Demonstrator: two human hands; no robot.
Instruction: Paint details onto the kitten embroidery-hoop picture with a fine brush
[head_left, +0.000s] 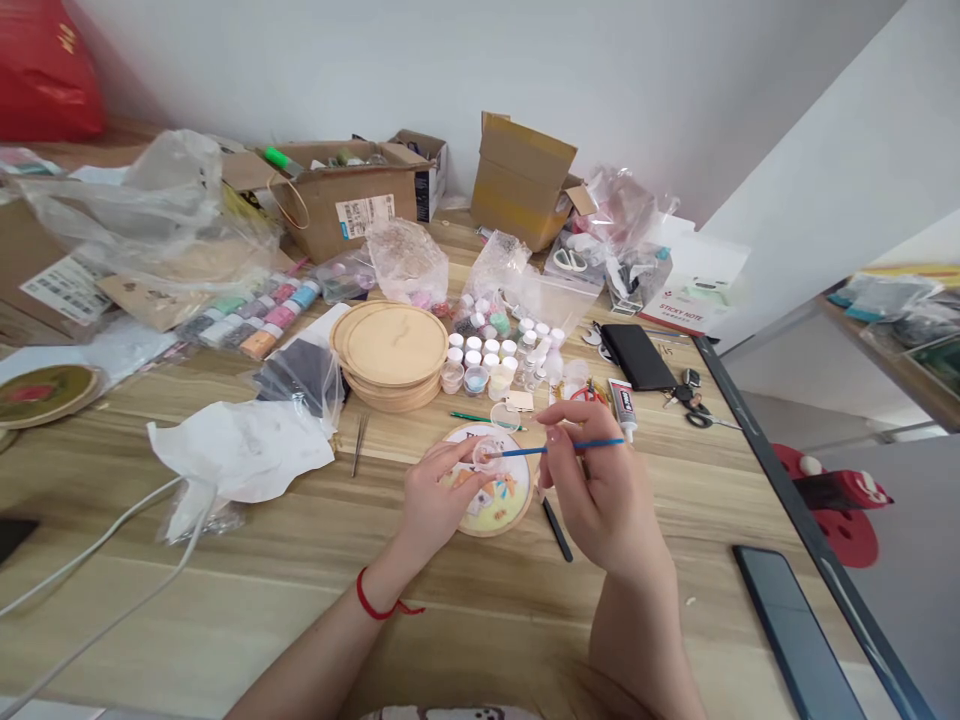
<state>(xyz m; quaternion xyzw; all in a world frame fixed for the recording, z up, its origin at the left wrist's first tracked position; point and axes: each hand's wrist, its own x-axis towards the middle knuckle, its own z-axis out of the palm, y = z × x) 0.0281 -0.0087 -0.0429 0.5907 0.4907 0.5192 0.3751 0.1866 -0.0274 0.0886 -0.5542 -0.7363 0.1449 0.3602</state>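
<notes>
Between its thumb and fingers, my left hand point(439, 492) holds a small clear cup point(489, 454) above a round wooden disc point(496, 518) with a painted picture on it. My right hand point(589, 480) grips a thin blue brush point(555, 449), whose tip is inside the cup. What the cup contains is too small to tell. A green pencil point(487, 421) lies just behind the disc, beside a clear round lid point(506, 416). To the right of the disc is a black tool point(557, 530), partly near my right wrist.
Stacked wooden discs point(390, 345) stand behind my left hand, with white-lidded jars point(491, 347) beside them. Cardboard boxes point(345, 205) line the back. A glue tube point(623, 406), black wallet point(637, 357), scissors point(712, 419) and phone point(799, 630) lie to the right; crumpled white paper point(244, 450) lies left.
</notes>
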